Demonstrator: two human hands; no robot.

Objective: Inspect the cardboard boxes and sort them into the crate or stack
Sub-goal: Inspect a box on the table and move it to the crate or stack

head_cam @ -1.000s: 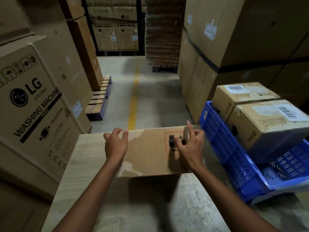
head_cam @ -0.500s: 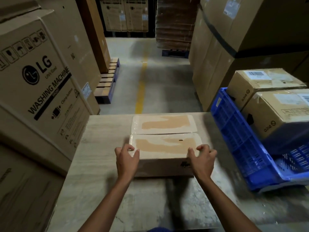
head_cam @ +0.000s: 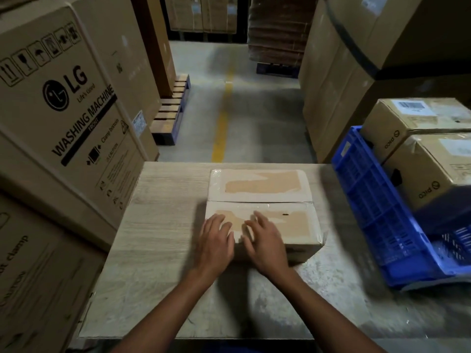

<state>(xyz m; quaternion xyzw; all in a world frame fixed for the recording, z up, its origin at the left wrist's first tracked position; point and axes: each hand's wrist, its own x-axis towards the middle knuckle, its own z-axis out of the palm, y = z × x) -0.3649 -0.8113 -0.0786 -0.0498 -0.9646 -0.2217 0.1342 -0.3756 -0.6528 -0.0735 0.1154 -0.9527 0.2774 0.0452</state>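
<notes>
Cardboard box (head_cam: 260, 186) sits flat on the wood-grain table (head_cam: 163, 212), about mid-table and toward the far edge, just left of the blue crate (head_cam: 377, 215) and apart from it. Box top has two closed flaps meeting at a centre seam. Each flap shows pale patches where the surface paper is torn off, with shiny clear film over it. A small dark mark sits on the near flap.

Left hand (head_cam: 216, 240) lies on the near-left corner of the box, fingers spread and fairly straight over the top, gripping nothing. Right hand (head_cam: 265, 240) lies beside it on the near flap, fingers also spread and loose, no grasp. Both hands are blurred; contact with the top looks likely, but pressure can't be told. The two hands are close together, nearly touching.

Blue crate stands tilted at the right side of the table. It holds two brown cartons, the far carton (head_cam: 413, 118) with a barcode label on top, the near carton (head_cam: 433, 169) against it.

LG washing machine carton (head_cam: 63, 110) stands at left, hard against the table's left side. Tall stacked cartons (head_cam: 344, 85) rise at right behind the crate. A yellow floor line (head_cam: 221, 123) runs down the aisle, and a wooden pallet (head_cam: 173, 110) lies left of it.
</notes>
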